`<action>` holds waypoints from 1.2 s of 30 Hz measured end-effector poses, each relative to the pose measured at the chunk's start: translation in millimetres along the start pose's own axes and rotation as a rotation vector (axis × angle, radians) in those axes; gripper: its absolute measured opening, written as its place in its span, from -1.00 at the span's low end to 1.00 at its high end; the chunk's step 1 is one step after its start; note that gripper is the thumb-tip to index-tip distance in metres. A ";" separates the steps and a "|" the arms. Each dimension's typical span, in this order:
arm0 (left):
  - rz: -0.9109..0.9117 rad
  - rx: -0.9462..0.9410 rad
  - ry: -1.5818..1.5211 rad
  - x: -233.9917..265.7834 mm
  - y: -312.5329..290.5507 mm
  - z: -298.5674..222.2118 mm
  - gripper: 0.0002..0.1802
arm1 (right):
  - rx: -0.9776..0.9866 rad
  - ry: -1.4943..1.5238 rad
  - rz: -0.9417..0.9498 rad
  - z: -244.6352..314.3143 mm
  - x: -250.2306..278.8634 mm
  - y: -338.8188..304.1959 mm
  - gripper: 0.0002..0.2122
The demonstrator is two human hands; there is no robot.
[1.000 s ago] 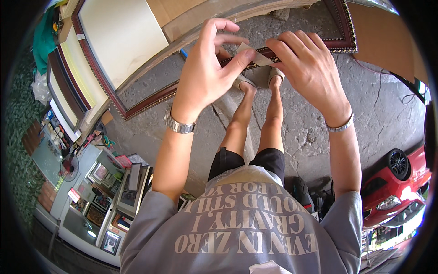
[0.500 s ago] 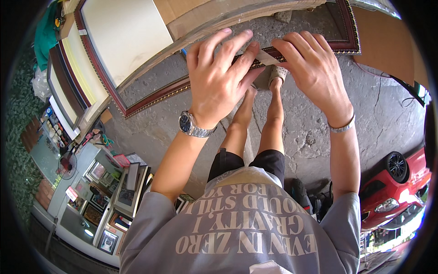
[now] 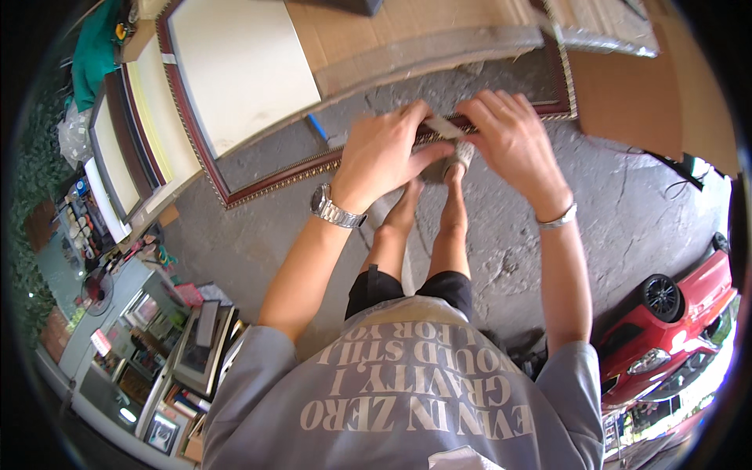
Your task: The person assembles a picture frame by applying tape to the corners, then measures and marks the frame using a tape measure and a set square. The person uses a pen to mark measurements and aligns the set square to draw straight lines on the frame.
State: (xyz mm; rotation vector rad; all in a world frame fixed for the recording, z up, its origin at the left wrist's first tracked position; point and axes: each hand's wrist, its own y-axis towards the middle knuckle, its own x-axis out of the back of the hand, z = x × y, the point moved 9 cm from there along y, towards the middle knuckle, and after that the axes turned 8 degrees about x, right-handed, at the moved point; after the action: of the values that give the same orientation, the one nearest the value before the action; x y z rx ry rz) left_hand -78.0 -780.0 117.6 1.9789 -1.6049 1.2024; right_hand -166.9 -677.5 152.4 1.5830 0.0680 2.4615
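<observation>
fingers of the left hand [image 3: 382, 153] have drawn together since half a second ago; right hand [image 3: 513, 145] curled opposite.
pale strip [image 3: 444, 126] sits between both hands' fingertips, grip too blurred to tell; maroon frame [image 3: 294, 172] passes beneath the fingers.

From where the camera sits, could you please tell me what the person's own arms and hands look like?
The left hand and right hand wear no gloves. A silver metal watch with a dark dial sits at the left wrist, and a slim silver band at the right. Short grey sleeves leave the forearms uncovered.
</observation>
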 end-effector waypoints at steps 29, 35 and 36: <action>0.310 0.372 -0.208 -14.7 22.2 18.8 -0.41 | -0.309 -0.001 -0.415 -251.2 187.5 122.8 -0.83; 0.295 0.487 -0.107 -15.7 20.1 24.0 -0.30 | -0.376 -0.137 -0.263 -346.8 137.2 222.9 -0.77; 0.307 0.554 -0.084 -17.0 17.4 27.4 -0.27 | -0.406 -0.161 -0.274 -354.8 134.2 230.2 -0.76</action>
State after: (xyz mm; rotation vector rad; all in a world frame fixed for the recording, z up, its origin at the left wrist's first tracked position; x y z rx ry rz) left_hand -83.1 -793.6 83.9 2.1655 -1.8100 1.8720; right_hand -576.6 -847.7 158.4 1.4723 -0.2127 1.9802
